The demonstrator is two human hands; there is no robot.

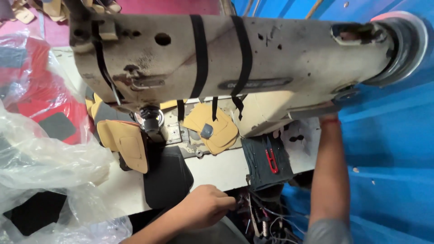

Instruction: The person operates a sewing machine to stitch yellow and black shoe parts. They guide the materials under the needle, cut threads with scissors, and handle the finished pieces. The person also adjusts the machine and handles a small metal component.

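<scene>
A worn cream sewing machine [280, 54] fills the upper view, its needle foot [153, 123] resting over a black leather piece [167, 178] on the white table [217, 169]. My left hand [205, 208] is at the table's front edge with its fingers curled beside a tangle of threads and wires [264, 221]; what it grips is hidden. My right forearm [330, 176] reaches up along the right side. That hand is hidden behind the machine's body, with only a red wrist band [331, 120] showing.
Tan leather pieces lie left of the needle [124, 144] and behind it [212, 129]. Red thread snips [271, 161] rest on a dark cloth [257, 162]. A clear plastic bag [40, 158] of red and black pieces sits left. A blue tarp [393, 149] is on the right, and the handwheel [404, 45] top right.
</scene>
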